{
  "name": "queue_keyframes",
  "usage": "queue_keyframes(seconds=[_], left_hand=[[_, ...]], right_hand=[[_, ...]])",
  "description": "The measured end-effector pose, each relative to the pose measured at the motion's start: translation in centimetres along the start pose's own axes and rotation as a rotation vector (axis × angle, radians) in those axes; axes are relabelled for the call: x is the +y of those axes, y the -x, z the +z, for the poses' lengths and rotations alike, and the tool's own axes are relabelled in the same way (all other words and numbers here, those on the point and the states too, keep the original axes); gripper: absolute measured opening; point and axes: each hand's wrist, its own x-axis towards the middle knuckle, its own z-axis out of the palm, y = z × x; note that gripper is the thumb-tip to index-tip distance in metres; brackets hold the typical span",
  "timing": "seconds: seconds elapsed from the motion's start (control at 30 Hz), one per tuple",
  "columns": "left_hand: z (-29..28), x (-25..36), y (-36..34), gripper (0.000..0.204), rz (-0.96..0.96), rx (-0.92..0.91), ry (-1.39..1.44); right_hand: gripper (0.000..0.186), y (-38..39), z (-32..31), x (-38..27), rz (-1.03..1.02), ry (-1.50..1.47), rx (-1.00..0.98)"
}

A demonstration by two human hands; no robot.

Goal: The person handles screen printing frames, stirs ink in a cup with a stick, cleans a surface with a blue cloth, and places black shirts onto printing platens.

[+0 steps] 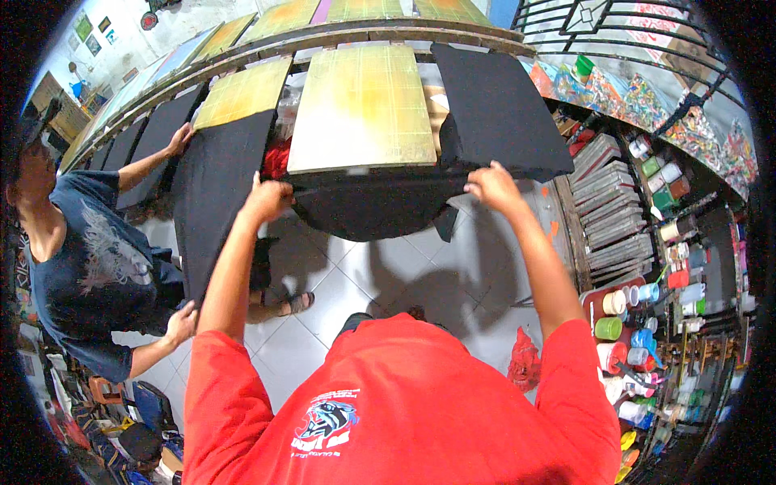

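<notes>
A black cloth (372, 206) hangs in a sagging curve at the near edge of a yellow-green flat board (364, 109). My left hand (271, 198) is closed on the cloth near the board's lower left corner. At the other side, my right hand (493, 187) pinches it beyond the lower right corner. The board's top is bare, and part of the cloth is hidden beneath it. Another black cloth (505, 109) covers the board to the right, while a third black cloth (226, 178) partly covers the board on the left, close to my left forearm.
At my left a co-worker in a dark shirt (97, 250) has both hands at the left cloth. More boards (287, 18) stand in a row behind a wooden rail (323, 36). To the right are stacked frames (610, 210) and several paint tubs (610, 327). A red crumpled item (525, 360) lies on the tiled floor.
</notes>
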Motion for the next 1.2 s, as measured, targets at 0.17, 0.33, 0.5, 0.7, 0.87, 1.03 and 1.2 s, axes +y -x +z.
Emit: queue_keyframes(seconds=[0.17, 0.33, 0.5, 0.7, 0.87, 1.03, 1.2], left_hand=[[4.7, 0.0, -1.3, 0.019, -0.06, 0.011, 0.026], [6.4, -3.0, -4.9, 0.022, -0.128, 0.02, 0.055], [7.7, -6.5, -8.5, 0.025, -0.151, -0.121, 0.066], [7.7, -8.5, -8.2, 0.017, -0.029, -0.023, 0.421], [6.2, -10.9, -10.4, 0.015, -0.009, -0.094, 0.601], [7.7, -13.7, -12.5, 0.017, -0.045, -0.117, 1.127], [7.4, -12.6, -18.3, 0.015, -0.124, 0.157, 1.242]], right_hand=[[0.025, -0.6, 6.3, 1.2, 0.061, -0.017, -0.095], [0.026, -4.4, 9.1, 1.4, 0.14, -0.135, -0.102], [0.024, -8.7, 9.8, 1.3, 0.208, -0.198, -0.085], [0.018, -9.7, 8.5, 1.4, 0.253, -0.357, -0.026], [0.02, -10.4, 8.7, 1.8, 0.33, -0.536, 0.001], [0.019, -10.5, 10.7, 3.4, 0.547, -0.817, 0.052], [0.02, -16.2, 14.0, 4.8, 0.727, -1.037, 0.397]])
